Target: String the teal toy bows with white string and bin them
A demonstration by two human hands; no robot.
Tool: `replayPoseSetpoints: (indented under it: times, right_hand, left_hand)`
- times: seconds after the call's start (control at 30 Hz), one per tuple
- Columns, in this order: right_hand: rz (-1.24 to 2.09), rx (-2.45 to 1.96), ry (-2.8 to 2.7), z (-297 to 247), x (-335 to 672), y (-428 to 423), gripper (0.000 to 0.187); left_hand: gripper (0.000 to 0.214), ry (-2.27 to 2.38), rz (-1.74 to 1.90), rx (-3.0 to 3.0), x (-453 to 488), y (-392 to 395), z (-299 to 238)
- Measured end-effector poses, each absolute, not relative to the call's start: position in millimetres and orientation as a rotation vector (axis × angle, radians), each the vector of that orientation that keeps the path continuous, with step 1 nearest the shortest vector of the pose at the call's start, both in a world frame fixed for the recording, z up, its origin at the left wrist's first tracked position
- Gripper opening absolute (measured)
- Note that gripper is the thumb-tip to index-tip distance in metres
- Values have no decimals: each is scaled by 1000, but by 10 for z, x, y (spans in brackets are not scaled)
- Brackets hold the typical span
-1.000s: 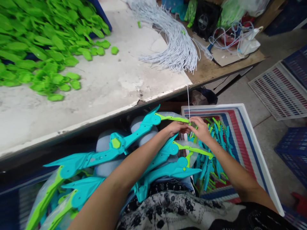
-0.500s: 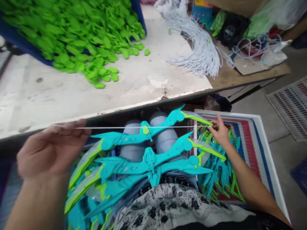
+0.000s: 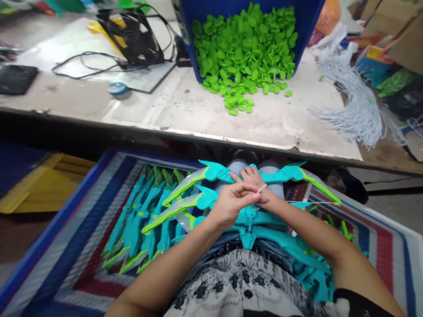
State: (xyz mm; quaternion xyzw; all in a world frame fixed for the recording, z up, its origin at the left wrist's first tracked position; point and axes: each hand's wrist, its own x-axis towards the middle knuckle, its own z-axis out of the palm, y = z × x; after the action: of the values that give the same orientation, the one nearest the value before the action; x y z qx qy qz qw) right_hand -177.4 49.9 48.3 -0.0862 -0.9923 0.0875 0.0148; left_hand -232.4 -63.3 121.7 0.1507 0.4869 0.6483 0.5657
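Across my lap lies a turquoise toy bow (image 3: 279,176) with lime-edged, clear curved tips. A white string (image 3: 322,203) runs from its right tip leftward and passes behind my right forearm. My left hand (image 3: 231,202) is closed, pinching the loose string end between thumb and fingers above the bow's middle. My right hand (image 3: 251,178) crosses behind it, with its fingers over the middle of the bow; its palm is hidden. Nearer my body, more turquoise bows (image 3: 248,231) rest on my lap, partly covered by my arms.
A blue bin (image 3: 306,39) spills green plastic pieces (image 3: 244,57) onto the worktable (image 3: 185,105). White strings (image 3: 358,110) lie in a bundle at its right. A black fan (image 3: 134,39) stands at left. Bows (image 3: 148,220) fill a striped crate (image 3: 66,246) beside me.
The view has swung left. My left hand has come in from the far left to the bow's middle with the string end. My right hand has left the right tip for the middle.
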Motion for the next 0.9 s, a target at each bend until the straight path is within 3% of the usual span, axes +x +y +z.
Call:
replayPoseSetpoints:
  times: [0.2,0.43,0.9]
  right_hand:
    - [361,-350,-3175,611,-1888,797,57]
    - [873,-521,-3214,762,-1782,1280,49]
    - [714,-529,-3332,776,-1857,1219,48]
  left_hand:
    - [33,1167,1667,321,-2468,-779,1230]
    - [25,1653,2184,46,-3165,-1043,1202]
    - [24,2309,2113,293,-3709,-951,1143]
